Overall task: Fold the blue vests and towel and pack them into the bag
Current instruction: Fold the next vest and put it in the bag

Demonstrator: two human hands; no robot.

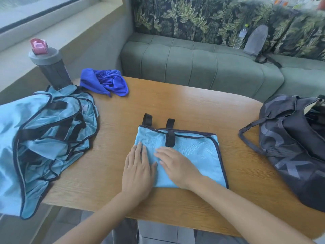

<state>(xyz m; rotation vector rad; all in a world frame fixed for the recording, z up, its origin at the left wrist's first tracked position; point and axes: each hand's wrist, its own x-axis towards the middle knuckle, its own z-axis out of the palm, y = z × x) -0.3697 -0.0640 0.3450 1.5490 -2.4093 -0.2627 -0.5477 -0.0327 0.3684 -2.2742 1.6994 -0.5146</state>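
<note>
A light blue vest (198, 152) with dark trim and black straps lies folded flat in the middle of the wooden table (175, 106). My left hand (139, 166) presses its left edge with straight fingers. My right hand (175, 164) lies flat on the vest beside it. A heap of unfolded light blue vests (44, 134) spills over the table's left edge. A crumpled dark blue towel (105, 81) sits at the back left. The dark grey bag (295, 145) stands open at the right.
A grey shaker bottle (51, 66) with a pink lid stands at the back left by the window sill. A green bench (193, 62) runs behind the table, with a water bottle (241, 36) and a grey pouch (256, 40) on it.
</note>
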